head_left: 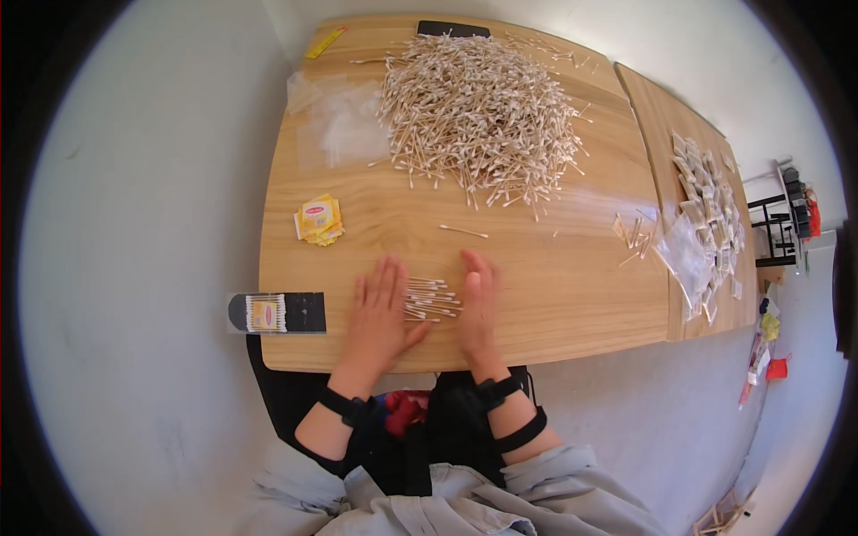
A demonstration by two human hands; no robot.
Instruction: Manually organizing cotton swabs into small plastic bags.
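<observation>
A small bunch of cotton swabs lies on the wooden table between my two hands. My left hand is palm down with its fingers stretched out, against the left ends of the bunch. On the other side, my right hand stands on its edge, fingers extended and slightly blurred, close to the swabs' right tips. Neither hand grips anything. One loose swab lies just beyond the bunch. Farther back spreads a big heap of cotton swabs.
Yellow printed cards are stacked at the left, near clear plastic bags. A black holder with a packed row of swabs overhangs the left edge. Filled packets pile up at the right, beside a few stray swabs.
</observation>
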